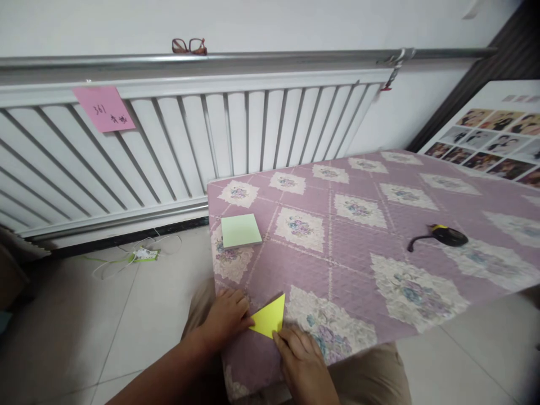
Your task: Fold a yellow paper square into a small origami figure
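Note:
A yellow sheet of paper (270,316), folded into a triangular shape, lies on the purple floral tablecloth (307,264) near the table's front left corner. My left hand (229,316) is at its left corner, with the fingers curled and the thumb at the paper. On the lower right corner, my right hand (301,357) pinches the paper's edge between thumb and fingers. The undersides of both hands are hidden. Beyond them sits a pad of pale green sticky notes (241,230), close to the table's left edge.
A black object with a cord-like end (449,235) rests on the right of the table. Behind stands a white radiator (236,129) bearing a pink note (104,108). Glasses (189,46) sit on the pipe. A photo board (493,135) leans at far right; a power strip (144,255) lies on the floor.

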`<state>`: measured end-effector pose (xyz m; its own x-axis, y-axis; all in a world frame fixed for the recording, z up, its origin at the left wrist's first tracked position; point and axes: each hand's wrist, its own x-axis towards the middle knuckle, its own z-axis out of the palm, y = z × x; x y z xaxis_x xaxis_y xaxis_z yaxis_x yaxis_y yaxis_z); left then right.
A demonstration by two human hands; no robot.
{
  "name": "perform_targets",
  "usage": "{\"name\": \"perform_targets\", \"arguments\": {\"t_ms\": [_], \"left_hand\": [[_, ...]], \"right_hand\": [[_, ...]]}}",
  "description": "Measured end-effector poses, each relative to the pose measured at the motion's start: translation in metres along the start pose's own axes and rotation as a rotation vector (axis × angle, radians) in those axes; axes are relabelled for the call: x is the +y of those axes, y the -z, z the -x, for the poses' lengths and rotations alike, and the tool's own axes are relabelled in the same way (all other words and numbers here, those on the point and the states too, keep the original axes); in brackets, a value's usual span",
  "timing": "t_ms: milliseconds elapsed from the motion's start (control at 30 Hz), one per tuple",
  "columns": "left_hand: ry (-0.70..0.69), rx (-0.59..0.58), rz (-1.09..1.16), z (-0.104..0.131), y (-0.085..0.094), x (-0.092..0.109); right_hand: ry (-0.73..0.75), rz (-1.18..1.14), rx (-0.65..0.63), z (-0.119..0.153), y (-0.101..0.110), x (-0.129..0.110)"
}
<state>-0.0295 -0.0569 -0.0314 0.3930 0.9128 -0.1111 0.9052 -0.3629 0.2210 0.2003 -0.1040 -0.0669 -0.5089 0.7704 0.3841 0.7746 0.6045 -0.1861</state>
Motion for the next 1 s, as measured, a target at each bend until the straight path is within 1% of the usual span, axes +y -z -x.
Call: {"name": "perform_targets", "arguments": {"t_ms": [67,133,233,300,400,500,567,600,667,733,767,867,933,1000], "left_hand": [[-0.079,0.004,-0.003,0.0,0.001,-0.002],[-0.211,0.025,-0.002,0.002,0.003,-0.002],[-0.431,0.031,0.028,0.006,0.008,-0.001],[-0.49,0.021,0.039,0.01,0.007,-0.001],[-0.478,0.035,0.024,0.018,-0.002,-0.008],[-0.483,0.058,-0.03,0.027,-0.015,-0.016],[-0.466,0.079,-0.063,0.032,-0.019,-0.018],[-0.444,0.09,-0.069,0.032,-0.02,-0.016],[-0.332,0.102,-0.059,0.029,-0.017,-0.008],[-0.289,0.043,-0.056,0.022,-0.01,0.001],[-0.263,0.035,-0.067,0.018,-0.007,0.006],[-0.258,0.015,-0.105,0.007,-0.002,0.013],[-0.264,0.055,-0.123,0.005,-0.005,0.014],[-0.283,0.128,-0.127,0.005,-0.012,0.013]], "right_hand": [[0.025,-0.008,0.008,-0.001,0.002,0.0],[0.047,-0.02,0.005,-0.002,0.004,0.002],[0.015,-0.063,-0.027,-0.006,0.008,0.005],[-0.018,-0.099,-0.075,-0.008,0.009,0.007],[-0.033,-0.127,-0.117,-0.009,0.006,0.01],[-0.036,-0.121,-0.065,-0.007,0.001,0.008],[-0.054,-0.121,-0.042,-0.007,-0.001,0.007],[-0.062,-0.125,-0.05,-0.009,-0.001,0.006],[-0.073,-0.135,-0.092,-0.014,0.0,0.007],[-0.071,-0.13,-0.137,-0.021,0.002,0.01],[-0.06,-0.12,-0.157,-0.024,0.003,0.011],[0.006,-0.056,-0.164,-0.03,0.004,0.016],[0.061,0.003,-0.13,-0.03,0.003,0.016],[0.099,0.045,-0.094,-0.028,0.002,0.015]]}}
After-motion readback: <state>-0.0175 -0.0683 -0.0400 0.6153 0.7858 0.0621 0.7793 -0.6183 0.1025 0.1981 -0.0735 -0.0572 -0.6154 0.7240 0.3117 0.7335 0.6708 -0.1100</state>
